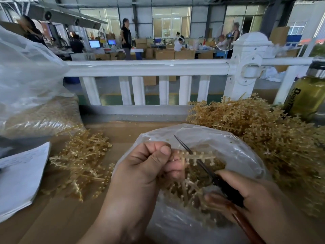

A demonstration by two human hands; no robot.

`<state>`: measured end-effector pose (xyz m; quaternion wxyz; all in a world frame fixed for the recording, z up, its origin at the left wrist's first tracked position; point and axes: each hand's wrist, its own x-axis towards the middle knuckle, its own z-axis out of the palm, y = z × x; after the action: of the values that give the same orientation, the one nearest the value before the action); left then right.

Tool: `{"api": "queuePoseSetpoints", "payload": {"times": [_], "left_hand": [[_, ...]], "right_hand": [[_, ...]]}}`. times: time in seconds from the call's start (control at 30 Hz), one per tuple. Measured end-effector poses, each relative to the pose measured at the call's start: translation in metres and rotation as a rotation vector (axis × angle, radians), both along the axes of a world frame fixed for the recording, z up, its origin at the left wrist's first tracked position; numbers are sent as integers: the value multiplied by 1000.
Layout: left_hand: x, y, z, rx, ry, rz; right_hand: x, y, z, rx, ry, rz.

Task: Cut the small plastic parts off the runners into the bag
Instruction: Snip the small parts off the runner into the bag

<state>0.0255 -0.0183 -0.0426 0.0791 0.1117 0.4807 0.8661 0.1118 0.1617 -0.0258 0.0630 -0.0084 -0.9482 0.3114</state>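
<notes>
Directions are clock positions in the head view.

1. Sack point(26, 85), 9 o'clock: clear plastic, its lower part filled with tan material. It stands on the counter point(52, 217).
2. Papers point(21, 176), 8 o'clock: a white stack lying flat at the counter's left edge.
3. Left pile point(82, 161), 8 o'clock, between papers and bag: tan runners lying loose on the counter.
4. Left hand point(147, 166), 6 o'clock: fingers curled, with thumb and fingers pinching one end of a runner point(198, 156). The runner is held level over the mouth of the bag point(246, 155), and its free end points to 3 o'clock. More runner branches hang below this hand.
5. Bag, 5 o'clock: clear plastic, mouth open upward, resting on the counter. Cut parts point(218, 164) lie inside.
6. Cutter point(207, 171): the dark blade crosses the runner, tip toward 11 o'clock. The reddish handle runs toward 5 o'clock.
7. Right hand point(249, 194), 4 o'clock: fingers wrapped round the cutter handle.
8. Right pile point(263, 131), 3 o'clock: a large heap of tan runners touching the bag's far side.
9. Bottle point(309, 92), 2 o'clock: upright, greenish contents, behind the right pile.
10. Rail point(149, 67), 12 o'clock: white, along the counter's far edge.
</notes>
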Motion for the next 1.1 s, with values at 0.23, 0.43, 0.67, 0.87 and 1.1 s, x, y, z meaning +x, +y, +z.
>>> {"api": "queuePoseSetpoints", "payload": {"times": [0.23, 0.43, 0.67, 0.87, 1.1], "left_hand": [[0, -3, 4, 22, -102, -111], [0, -3, 1, -62, -46, -61], [-2, -8, -1, -151, -12, 65], [0, -9, 0, -224, 24, 100], [-1, -9, 1, -129, 19, 36]], "right_hand": [[4, 6, -3, -24, 26, 37], [9, 5, -4, -14, 176, 19], [9, 9, 5, 24, 204, -37], [9, 6, 4, 124, 62, 36], [5, 11, 1, 205, -2, 55]]}}
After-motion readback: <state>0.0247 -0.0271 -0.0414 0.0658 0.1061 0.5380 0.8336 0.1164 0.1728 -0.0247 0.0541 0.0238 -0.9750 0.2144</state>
